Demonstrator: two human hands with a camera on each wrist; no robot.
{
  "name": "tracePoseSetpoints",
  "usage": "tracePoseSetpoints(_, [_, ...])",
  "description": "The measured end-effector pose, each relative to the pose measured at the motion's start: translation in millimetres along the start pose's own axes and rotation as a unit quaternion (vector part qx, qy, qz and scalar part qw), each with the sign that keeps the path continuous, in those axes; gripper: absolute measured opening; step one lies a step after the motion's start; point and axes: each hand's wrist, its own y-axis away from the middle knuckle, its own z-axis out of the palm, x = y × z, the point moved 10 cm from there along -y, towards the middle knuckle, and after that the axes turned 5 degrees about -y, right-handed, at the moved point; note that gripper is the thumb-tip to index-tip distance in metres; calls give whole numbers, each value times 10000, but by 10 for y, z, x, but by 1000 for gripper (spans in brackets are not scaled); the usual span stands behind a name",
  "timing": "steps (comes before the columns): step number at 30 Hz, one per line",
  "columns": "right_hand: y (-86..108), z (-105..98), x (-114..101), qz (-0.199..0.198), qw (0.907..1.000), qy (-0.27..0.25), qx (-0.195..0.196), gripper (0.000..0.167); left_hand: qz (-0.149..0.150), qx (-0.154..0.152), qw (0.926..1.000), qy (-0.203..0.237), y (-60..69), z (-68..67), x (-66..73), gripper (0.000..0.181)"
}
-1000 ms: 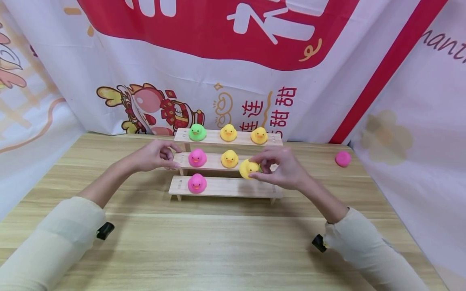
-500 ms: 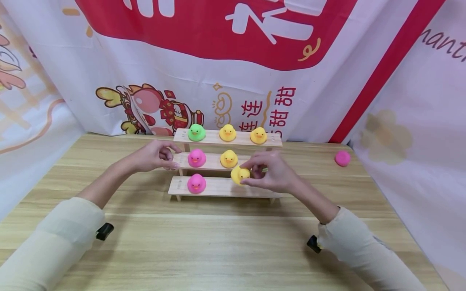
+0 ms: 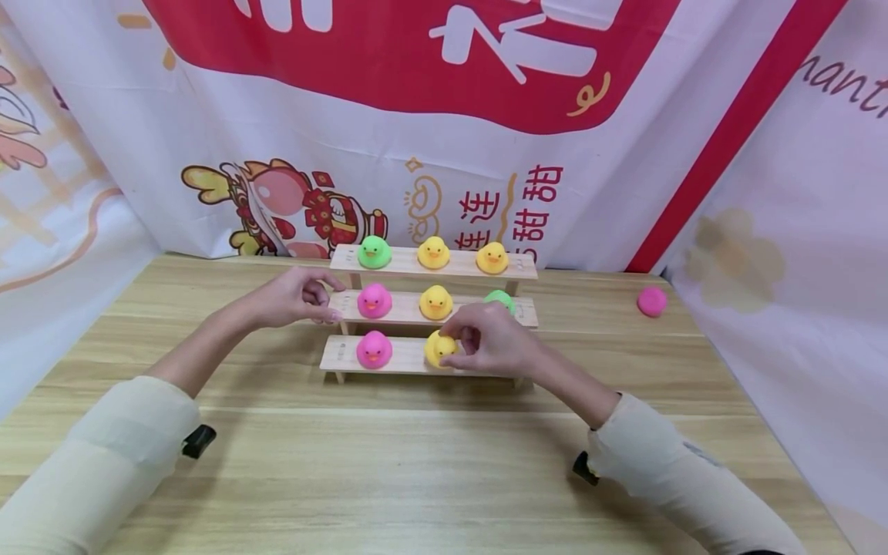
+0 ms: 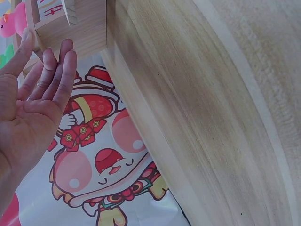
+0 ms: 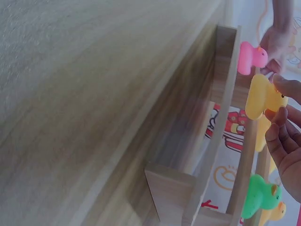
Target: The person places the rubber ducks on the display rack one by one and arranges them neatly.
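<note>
My right hand (image 3: 496,339) pinches a yellow rubber duck (image 3: 438,349) between thumb and fingers, just over the bottom shelf of a three-step wooden rack (image 3: 402,361). In the right wrist view a narrow gap shows between the duck (image 5: 256,96) and the shelf. A pink duck (image 3: 374,350) sits to its left on that step. At the left end of the middle step, my left hand (image 3: 294,297) holds the rack's edge between thumb and index finger. The middle step carries a pink duck (image 3: 375,301), a yellow duck (image 3: 435,302) and a green duck (image 3: 499,301), partly hidden by my right hand.
On the top step stand a green duck (image 3: 375,252) and two yellow ones, the right yellow duck (image 3: 492,257) near the end. A pink round object (image 3: 652,301) lies at the table's far right. Behind the rack hangs a printed cloth (image 3: 388,139).
My right hand has carried the yellow duck left and down from before the middle step to the bottom step, exposing part of the green duck. My left hand has stayed in place.
</note>
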Motion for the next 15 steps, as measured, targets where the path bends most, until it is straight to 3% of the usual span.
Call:
tracePoseSetpoints(6, [-39, 118, 35, 76, 9994, 263, -202, 26, -7, 4, 10000, -15, -3, -4, 4, 44])
tracePoseSetpoints(15, [-37, 181, 83, 177, 9993, 291, -164, 26, -37, -28, 10000, 10, -1, 0, 5, 45])
